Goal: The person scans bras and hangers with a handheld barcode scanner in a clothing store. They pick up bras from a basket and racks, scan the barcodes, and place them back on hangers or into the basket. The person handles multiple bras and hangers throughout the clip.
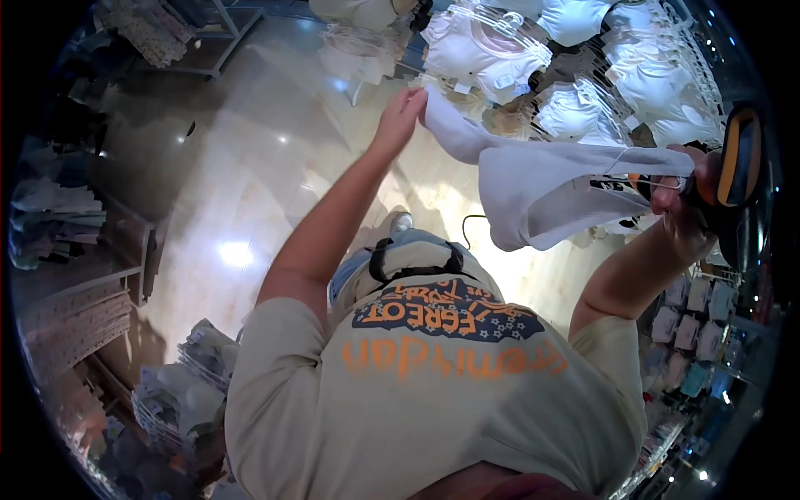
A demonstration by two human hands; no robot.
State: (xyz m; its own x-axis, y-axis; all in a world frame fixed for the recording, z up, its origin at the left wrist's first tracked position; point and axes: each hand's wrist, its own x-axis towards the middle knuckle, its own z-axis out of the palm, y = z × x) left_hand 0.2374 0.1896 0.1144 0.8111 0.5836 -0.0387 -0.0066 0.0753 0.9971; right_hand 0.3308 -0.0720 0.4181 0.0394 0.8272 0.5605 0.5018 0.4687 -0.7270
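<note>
A pale lavender-white bra point(531, 181) is stretched out in the air between my two hands. At its left end, the fingers of my left hand point(403, 119) pinch the edge of the cloth. On the far right my right hand point(678, 181) grips the other end of the garment and a thin white hanger. A black and orange handheld device point(737, 159), perhaps a garment steamer head, is at my right hand; how it is held is partly hidden. Behind the cloth hang white bras on hangers.
Racks of white bras point(650, 81) fill the upper right. Folded or packed small garments point(700, 312) hang at the right. More hanging bras point(181, 400) stand at the lower left, and a metal-framed display point(144, 250) with clothing is at the left. A thin dark cord point(465, 228) shows near my legs.
</note>
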